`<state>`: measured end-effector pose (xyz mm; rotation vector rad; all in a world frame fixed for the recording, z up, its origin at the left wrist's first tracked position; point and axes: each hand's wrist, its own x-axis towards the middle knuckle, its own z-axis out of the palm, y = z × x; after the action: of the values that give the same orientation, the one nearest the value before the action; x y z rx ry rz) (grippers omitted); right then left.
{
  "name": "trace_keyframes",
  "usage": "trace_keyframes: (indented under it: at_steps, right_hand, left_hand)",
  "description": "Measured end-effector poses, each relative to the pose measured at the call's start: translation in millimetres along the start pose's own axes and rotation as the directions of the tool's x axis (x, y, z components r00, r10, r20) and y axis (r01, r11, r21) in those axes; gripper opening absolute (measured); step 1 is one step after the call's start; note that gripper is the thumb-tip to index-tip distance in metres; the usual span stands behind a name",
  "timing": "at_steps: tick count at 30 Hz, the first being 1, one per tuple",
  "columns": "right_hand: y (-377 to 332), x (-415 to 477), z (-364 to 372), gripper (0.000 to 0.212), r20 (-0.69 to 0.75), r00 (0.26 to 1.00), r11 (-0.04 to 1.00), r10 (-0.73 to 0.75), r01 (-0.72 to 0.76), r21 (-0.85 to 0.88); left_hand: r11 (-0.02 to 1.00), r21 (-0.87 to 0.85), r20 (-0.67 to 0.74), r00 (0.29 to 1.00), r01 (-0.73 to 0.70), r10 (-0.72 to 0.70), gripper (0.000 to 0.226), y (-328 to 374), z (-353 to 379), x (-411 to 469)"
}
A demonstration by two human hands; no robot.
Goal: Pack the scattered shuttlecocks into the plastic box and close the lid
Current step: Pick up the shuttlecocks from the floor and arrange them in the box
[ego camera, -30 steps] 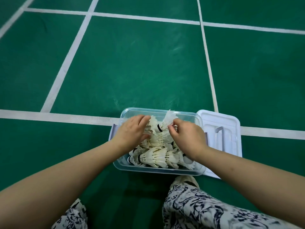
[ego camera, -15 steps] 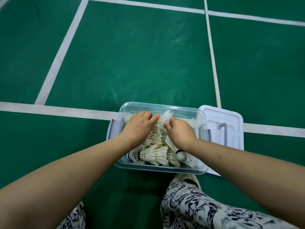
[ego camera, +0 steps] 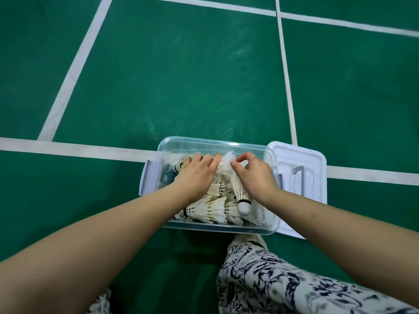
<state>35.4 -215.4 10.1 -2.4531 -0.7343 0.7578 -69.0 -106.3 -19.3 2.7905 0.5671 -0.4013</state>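
A clear plastic box [ego camera: 215,143] stands on the green floor just in front of my knees, with several white feather shuttlecocks [ego camera: 208,208] piled in it. My left hand [ego camera: 197,175] lies palm down on the pile at the box's left, fingers stretched toward the far wall. My right hand [ego camera: 256,175] is inside the box at the right, thumb and forefinger pinched at the feathers of one raised shuttlecock [ego camera: 226,159] between the two hands. A cork-tipped shuttlecock [ego camera: 243,206] lies below my right wrist. The white lid [ego camera: 299,159] lies flat beside the box on the right.
The box has lilac side latches, one at the left [ego camera: 148,177] and one at the right [ego camera: 280,180], both hanging loose. White court lines [ego camera: 74,148] cross the green floor behind and beside the box. My patterned trouser leg [ego camera: 272,275] is near its front edge.
Both hands have slid further toward the far side of the box, the left flattening over the pile. The camera has tipped down and drawn closer.
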Motion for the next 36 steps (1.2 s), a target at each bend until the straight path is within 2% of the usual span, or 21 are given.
trace_keyframes:
  at_steps: [4,8,19,23,27,32,34,36]
  right_hand:
    - [2,7,-19,0.02,-0.138,0.99,0.968,0.029,0.006,0.249]
    - [1,16,-34,0.012,-0.284,0.957,0.943,0.056,0.042,0.33]
    - [1,12,-45,0.012,-0.355,0.935,0.981,-0.005,0.073,0.179]
    - [0,12,-54,0.011,-0.401,0.915,0.983,-0.031,0.1,0.152]
    - [-2,12,-53,0.014,-0.331,0.934,0.991,-0.134,0.131,-0.03]
    - [-6,12,-37,0.018,-0.117,0.96,0.948,-0.253,0.222,-0.226]
    - [-6,13,-31,0.015,-0.104,0.961,0.952,-0.255,0.231,-0.201]
    - [-5,14,-27,0.01,-0.125,0.969,0.977,-0.212,0.206,-0.063]
  left_hand:
    - [1.0,-0.001,-0.065,0.998,0.003,-0.003,0.068,-7,1,-7]
    - [1.0,0.011,-0.136,0.99,-0.02,0.021,0.066,-8,-6,-14]
    - [0.994,0.064,-0.161,0.982,-0.087,0.097,0.068,17,-18,-12]
    - [0.997,0.015,-0.188,0.979,-0.077,0.079,0.063,27,-21,-7]
    - [0.997,0.005,-0.155,0.985,-0.077,0.077,0.06,32,-18,0]
    - [0.995,-0.002,-0.122,0.988,-0.1,0.099,0.065,32,-5,5]
    - [0.995,0.004,-0.127,0.987,-0.099,0.099,0.066,33,-1,5]
    - [0.997,-0.004,-0.15,0.985,-0.08,0.079,0.067,32,2,3]
